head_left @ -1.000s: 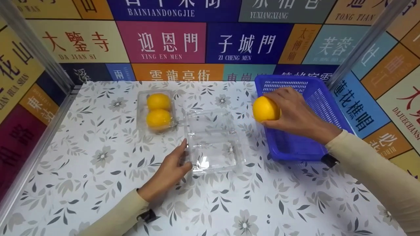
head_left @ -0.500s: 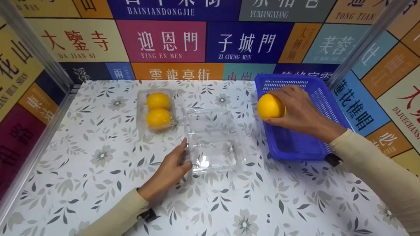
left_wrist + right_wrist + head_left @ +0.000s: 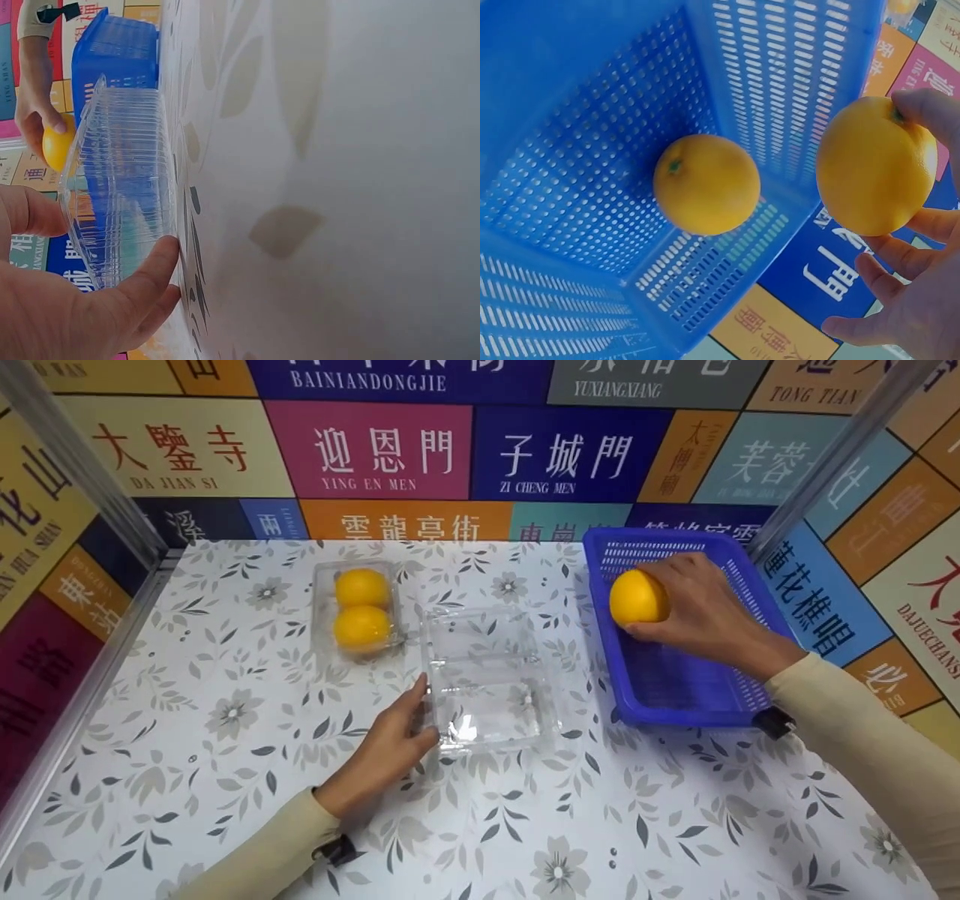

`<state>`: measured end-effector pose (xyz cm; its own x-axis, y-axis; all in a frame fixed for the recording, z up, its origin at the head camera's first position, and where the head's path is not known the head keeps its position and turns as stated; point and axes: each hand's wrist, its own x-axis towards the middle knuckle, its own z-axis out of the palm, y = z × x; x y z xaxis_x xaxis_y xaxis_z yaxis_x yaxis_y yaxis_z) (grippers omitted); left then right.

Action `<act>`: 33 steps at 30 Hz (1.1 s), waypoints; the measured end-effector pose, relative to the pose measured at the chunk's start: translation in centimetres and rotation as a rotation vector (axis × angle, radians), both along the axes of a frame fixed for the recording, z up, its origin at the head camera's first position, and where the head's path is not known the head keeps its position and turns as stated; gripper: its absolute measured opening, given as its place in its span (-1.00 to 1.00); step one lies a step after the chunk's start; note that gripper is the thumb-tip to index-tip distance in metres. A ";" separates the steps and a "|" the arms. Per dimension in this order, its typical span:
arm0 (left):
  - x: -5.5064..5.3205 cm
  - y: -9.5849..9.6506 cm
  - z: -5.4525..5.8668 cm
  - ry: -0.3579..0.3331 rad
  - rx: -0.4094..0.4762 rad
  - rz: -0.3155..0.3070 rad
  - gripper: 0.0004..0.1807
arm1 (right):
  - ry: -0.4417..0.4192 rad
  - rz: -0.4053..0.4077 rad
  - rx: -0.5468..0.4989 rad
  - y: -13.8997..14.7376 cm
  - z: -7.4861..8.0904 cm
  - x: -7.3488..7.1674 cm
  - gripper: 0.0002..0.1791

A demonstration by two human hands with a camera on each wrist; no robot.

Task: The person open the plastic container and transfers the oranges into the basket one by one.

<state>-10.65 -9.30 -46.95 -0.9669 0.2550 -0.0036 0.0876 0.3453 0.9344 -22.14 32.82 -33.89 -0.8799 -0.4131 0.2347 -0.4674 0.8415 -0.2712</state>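
My right hand [image 3: 701, 607] grips an orange [image 3: 637, 597] over the left side of the blue plastic basket [image 3: 679, 720]. In the right wrist view a second orange [image 3: 706, 184] lies inside the basket, its green stem end showing. My left hand [image 3: 386, 754] touches the left side of a clear plastic clamshell box [image 3: 487, 720], its fingers fairly straight. That box lies with its lid folded back and holds no fruit. From the left wrist, thumb and fingers are seen at the edge of the clear box [image 3: 124, 165], some fingertips meeting the tabletop.
Left of the clamshell, another clear plastic box [image 3: 324, 619] holds two oranges [image 3: 362, 611]. The table has a leaf-and-flower cover [image 3: 232, 716]. Sign-patterned walls [image 3: 375, 454] rise at the back and sides, with metal posts [image 3: 112, 480] in the corners.
My right hand has moved a little to the right with the orange, from the basket's left rim to further over the basket. My left hand and both clear boxes have stayed put.
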 end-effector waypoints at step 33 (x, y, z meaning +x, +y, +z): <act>0.0 0.0 0.0 -0.016 -0.017 0.004 -0.05 | -0.039 -0.114 0.012 5.9 -1.4 -2.0 -0.23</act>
<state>-10.68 -9.31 -46.90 -0.9677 0.2510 -0.0237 0.0710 0.3615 0.9297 -24.19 38.74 -35.33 -0.9297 -0.3123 0.1951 -0.3577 0.8917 -0.2772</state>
